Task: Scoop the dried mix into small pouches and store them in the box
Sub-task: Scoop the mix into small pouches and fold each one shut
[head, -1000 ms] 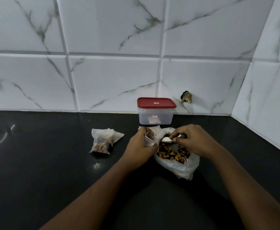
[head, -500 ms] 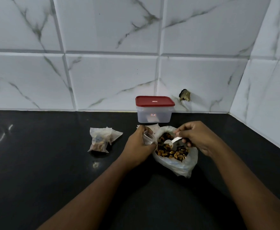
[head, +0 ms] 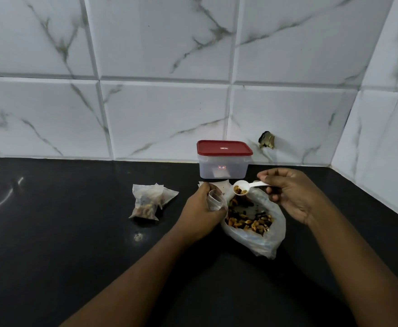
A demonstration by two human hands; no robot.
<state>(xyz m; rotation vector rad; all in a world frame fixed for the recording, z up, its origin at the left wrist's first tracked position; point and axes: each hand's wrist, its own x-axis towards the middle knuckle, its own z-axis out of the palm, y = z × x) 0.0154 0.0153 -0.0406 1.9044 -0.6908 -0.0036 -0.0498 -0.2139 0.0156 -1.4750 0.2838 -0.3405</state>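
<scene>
You are lifting the white scoop (head: 240, 188) clear of the dried mix (head: 247, 220). Half a second ago its bowl was sitting down among the pieces; now it is hanging above the mouth of the plastic bag (head: 264, 244), carrying a small load of yellow and dark bits. Your right hand (head: 294, 194) is pinching the scoop's handle between thumb and forefinger, with the other fingers loosely curled beneath it. It is also sitting higher over the bag than it was before.

Your left hand (head: 202, 213) is staying where it was, just left of the bag. Its fingers are curling round a small clear pouch (head: 214, 200), whose mouth is facing up and towards the scoop, just beside the bowl.

The mix is lying in the open bag as a loose heap of golden, brown and black pieces, and the bag is resting on the black table (head: 63, 232) between your forearms.

Filled pouches (head: 149, 201) are lying together on the table to the left, well apart from your hands. The box (head: 224, 169), clear-walled with its red lid (head: 224, 147) on, is standing behind the bag against the marbled tile wall (head: 165, 114).
</scene>
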